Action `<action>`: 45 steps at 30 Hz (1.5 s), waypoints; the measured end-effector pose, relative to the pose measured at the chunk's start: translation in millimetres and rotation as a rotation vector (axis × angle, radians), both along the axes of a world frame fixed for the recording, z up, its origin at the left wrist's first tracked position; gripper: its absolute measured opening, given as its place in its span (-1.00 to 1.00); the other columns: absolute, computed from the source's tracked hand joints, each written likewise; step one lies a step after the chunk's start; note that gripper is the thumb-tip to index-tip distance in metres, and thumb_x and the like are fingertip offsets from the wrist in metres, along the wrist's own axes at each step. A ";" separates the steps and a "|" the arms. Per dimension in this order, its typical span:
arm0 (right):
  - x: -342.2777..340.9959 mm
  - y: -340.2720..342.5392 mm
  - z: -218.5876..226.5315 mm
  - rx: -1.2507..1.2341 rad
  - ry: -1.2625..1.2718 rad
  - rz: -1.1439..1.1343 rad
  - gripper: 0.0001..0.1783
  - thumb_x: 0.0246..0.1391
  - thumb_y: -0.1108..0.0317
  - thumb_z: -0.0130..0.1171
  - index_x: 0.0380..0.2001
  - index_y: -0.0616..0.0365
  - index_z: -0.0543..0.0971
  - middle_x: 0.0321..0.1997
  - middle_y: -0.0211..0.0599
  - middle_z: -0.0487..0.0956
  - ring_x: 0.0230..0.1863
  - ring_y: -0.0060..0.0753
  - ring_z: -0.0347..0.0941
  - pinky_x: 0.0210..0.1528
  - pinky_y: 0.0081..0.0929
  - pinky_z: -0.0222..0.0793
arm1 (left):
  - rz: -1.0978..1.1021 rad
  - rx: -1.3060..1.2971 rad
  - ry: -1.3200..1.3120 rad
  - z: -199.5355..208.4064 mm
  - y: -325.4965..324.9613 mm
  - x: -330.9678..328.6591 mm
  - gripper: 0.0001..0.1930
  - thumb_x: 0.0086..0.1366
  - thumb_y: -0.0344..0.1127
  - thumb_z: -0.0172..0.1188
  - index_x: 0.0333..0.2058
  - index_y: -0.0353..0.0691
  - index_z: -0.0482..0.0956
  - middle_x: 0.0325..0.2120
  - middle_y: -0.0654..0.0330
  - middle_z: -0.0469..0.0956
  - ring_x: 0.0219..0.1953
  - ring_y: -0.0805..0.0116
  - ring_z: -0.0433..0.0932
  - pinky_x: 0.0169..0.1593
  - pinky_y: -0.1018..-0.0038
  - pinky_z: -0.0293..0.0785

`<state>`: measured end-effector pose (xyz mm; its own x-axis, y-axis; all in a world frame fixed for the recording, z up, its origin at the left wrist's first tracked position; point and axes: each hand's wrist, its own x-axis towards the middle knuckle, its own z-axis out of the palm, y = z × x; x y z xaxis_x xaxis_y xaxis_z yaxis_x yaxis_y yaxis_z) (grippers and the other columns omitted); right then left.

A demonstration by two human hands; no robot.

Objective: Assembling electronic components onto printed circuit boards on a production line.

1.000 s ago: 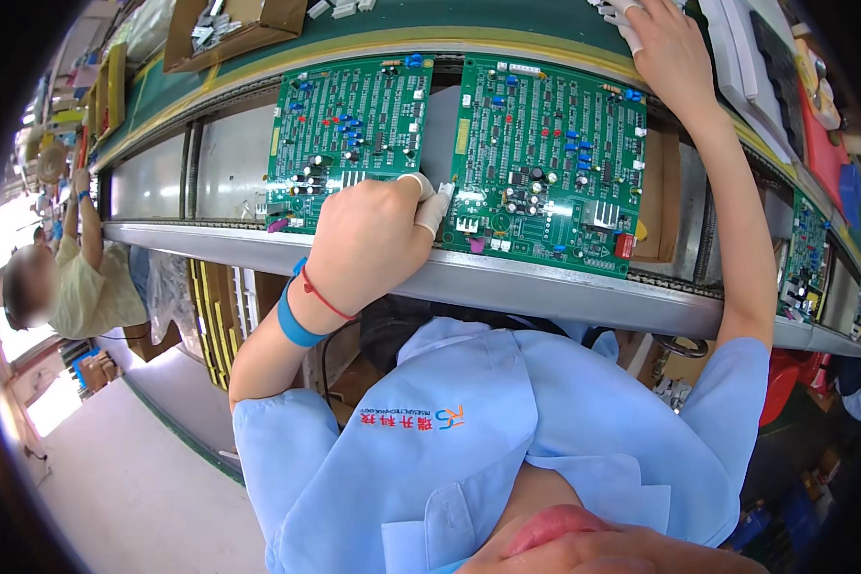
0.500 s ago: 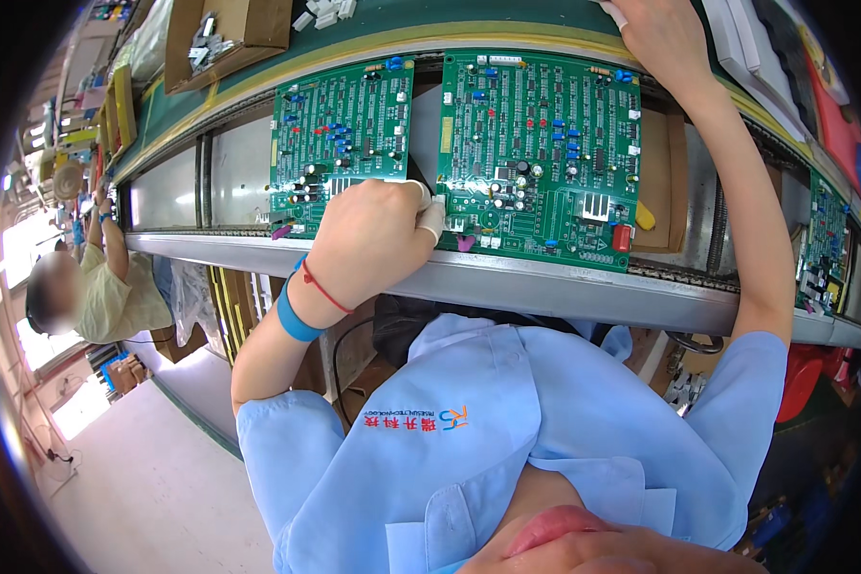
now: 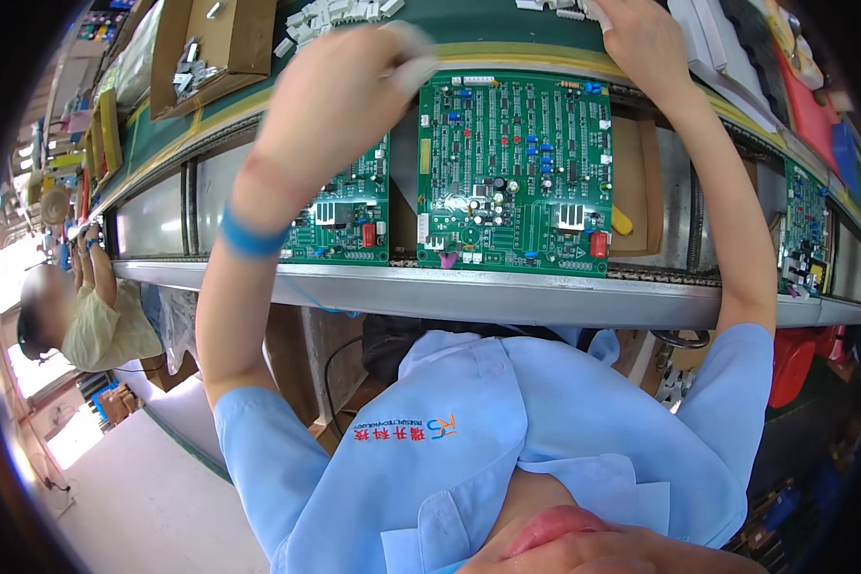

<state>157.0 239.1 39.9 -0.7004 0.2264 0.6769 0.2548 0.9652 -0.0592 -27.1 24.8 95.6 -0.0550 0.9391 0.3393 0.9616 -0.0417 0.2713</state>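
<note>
My left hand [image 3: 354, 86], smeared by motion, is raised over the far part of the left green circuit board [image 3: 365, 206]. White covers show on its fingertips, and whether they hold anything is unclear. Beyond it is a pile of white plastic connectors [image 3: 340, 14]. My right hand [image 3: 646, 48] reaches to the far side, its fingers drawn together beside a smaller group of white connectors [image 3: 562, 10]. The top edge cuts off part of those fingers, so anything in them is hidden. Between my arms lies the middle green circuit board [image 3: 488, 206], with a purple piece [image 3: 448, 259] at its near edge.
Both boards rest on a metal rail track [image 3: 507, 292]. A cardboard box [image 3: 244, 38] with metal parts stands far left. Another circuit board [image 3: 805, 225] lies far right. A yellow piece [image 3: 622, 222] is beside the middle board. A co-worker [image 3: 110, 320] is at the left.
My left hand has left the near left corner of the middle board and swung up and away to the left. My right hand has shifted slightly, now beside the white connectors.
</note>
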 end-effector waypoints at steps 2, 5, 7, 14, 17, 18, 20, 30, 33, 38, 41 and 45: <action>1.5 -2.9 -0.3 -0.022 0.035 0.024 -0.91 -0.01 0.38 0.13 -0.39 0.09 0.57 -0.36 -0.21 0.53 -0.31 -0.11 0.48 -0.32 -0.28 0.39 | -0.029 0.019 0.044 -22.6 47.2 3.2 -0.76 0.24 -0.23 0.14 -0.36 -0.33 0.59 -0.46 -0.03 0.56 -0.41 0.05 0.56 -0.30 0.27 0.47; 13.0 25.5 -25.9 0.125 -0.193 -0.062 -0.74 -0.05 0.47 0.14 -0.22 0.00 0.58 -0.22 -0.41 0.53 -0.28 -0.17 0.48 -0.25 -0.30 0.42 | 0.060 -0.068 0.054 -56.7 110.2 16.6 -0.76 0.20 -0.23 0.15 -0.37 -0.32 0.60 -0.36 -0.07 0.57 -0.27 -0.05 0.57 -0.19 0.19 0.50; 14.3 27.1 -27.2 0.122 -0.228 -0.093 -0.69 -0.11 0.55 0.11 -0.23 0.02 0.57 -0.18 -0.43 0.53 -0.26 -0.15 0.47 -0.24 -0.30 0.40 | 0.129 0.056 0.119 -59.8 118.1 37.8 -0.76 0.20 -0.22 0.15 -0.38 -0.32 0.59 -0.38 -0.08 0.57 -0.27 -0.05 0.57 -0.19 0.19 0.50; 3.7 11.4 -24.3 -0.149 -0.052 0.082 -0.71 0.07 0.52 0.06 -0.12 0.05 0.53 -0.21 -0.29 0.51 -0.19 -0.07 0.46 -0.17 -0.30 0.39 | 0.151 -0.132 0.075 -77.7 138.6 9.3 -0.73 0.16 -0.21 0.22 -0.42 -0.37 0.57 -0.42 -0.14 0.59 -0.32 -0.06 0.59 -0.21 0.18 0.51; 5.0 14.5 -20.4 -0.226 -0.027 0.144 -0.67 0.11 0.52 0.04 -0.04 0.05 0.51 -0.22 -0.21 0.50 -0.17 -0.08 0.46 -0.14 -0.34 0.37 | 0.031 0.035 -0.096 -22.9 98.3 5.1 -0.77 0.16 -0.29 0.22 -0.41 -0.41 0.58 -0.39 -0.15 0.59 -0.39 0.02 0.61 -0.29 0.26 0.53; 5.6 16.2 -22.0 -0.257 -0.027 0.180 -0.65 0.11 0.53 0.04 -0.01 0.05 0.50 -0.23 -0.18 0.50 -0.16 -0.10 0.46 -0.14 -0.37 0.36 | 0.067 -0.025 -0.242 3.7 77.9 3.7 -0.78 0.17 -0.31 0.22 -0.40 -0.43 0.59 -0.42 -0.10 0.61 -0.45 0.13 0.62 -0.34 0.30 0.52; 4.5 18.4 -25.7 -0.304 -0.085 0.182 -0.70 0.12 0.50 0.04 -0.05 0.09 0.53 -0.21 -0.17 0.51 -0.15 -0.13 0.47 -0.11 -0.44 0.35 | 0.154 -0.013 -0.498 32.4 26.4 -0.5 -0.79 0.21 -0.32 0.22 -0.37 -0.41 0.61 -0.51 0.08 0.61 -0.54 0.38 0.56 -0.44 0.43 0.47; 18.2 28.2 -13.2 -0.215 -0.260 -0.025 -0.79 0.15 0.25 0.10 -0.15 -0.09 0.60 -0.18 -0.27 0.60 -0.18 -0.13 0.53 -0.20 -0.37 0.41 | 0.768 -0.293 -0.450 -0.2 -199.5 -76.1 -0.81 0.22 -0.32 0.24 -0.35 -0.37 0.60 -0.61 0.26 0.52 -0.53 0.59 0.42 -0.43 0.60 0.33; 14.3 36.6 -9.0 -0.249 -0.368 -0.124 -0.78 0.15 0.22 0.11 -0.15 -0.07 0.60 -0.20 -0.24 0.62 -0.20 -0.12 0.54 -0.21 -0.35 0.41 | 0.750 -0.305 -0.451 -18.4 -219.8 -84.6 -0.83 0.25 -0.36 0.19 -0.35 -0.40 0.58 -0.56 0.29 0.54 -0.48 0.61 0.43 -0.38 0.61 0.36; 2.9 13.0 5.8 -0.207 -0.559 -0.330 -0.76 0.15 0.20 0.10 -0.15 -0.04 0.60 -0.23 -0.18 0.62 -0.19 -0.11 0.55 -0.23 -0.31 0.40 | 0.714 -0.518 -0.357 -28.6 -210.4 -94.6 -0.76 0.18 -0.29 0.25 -0.41 -0.43 0.60 -0.62 0.14 0.55 -0.57 0.48 0.46 -0.42 0.51 0.40; 4.2 9.4 6.9 -0.198 -0.602 -0.341 -0.77 0.15 0.21 0.08 -0.17 -0.03 0.60 -0.23 -0.21 0.62 -0.23 -0.11 0.54 -0.25 -0.29 0.39 | 0.687 -0.565 -0.343 -29.9 -208.9 -99.9 -0.73 0.12 -0.23 0.23 -0.47 -0.40 0.61 -0.65 0.01 0.52 -0.58 0.22 0.49 -0.41 0.39 0.42; 8.7 12.1 4.1 -0.168 -0.534 -0.277 -0.79 0.14 0.23 0.09 -0.19 -0.03 0.60 -0.28 -0.28 0.59 -0.30 -0.15 0.52 -0.28 -0.31 0.38 | 0.655 -0.557 -0.308 -28.8 -205.0 -101.7 -0.73 0.07 -0.21 0.20 -0.55 -0.37 0.60 -0.68 -0.06 0.51 -0.57 0.01 0.51 -0.38 0.28 0.45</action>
<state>165.7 251.2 44.0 -0.8322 0.5212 0.1889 0.5308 0.8475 0.0001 -128.7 -180.2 66.7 -0.6475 0.7119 -0.2720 0.6285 0.7007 0.3376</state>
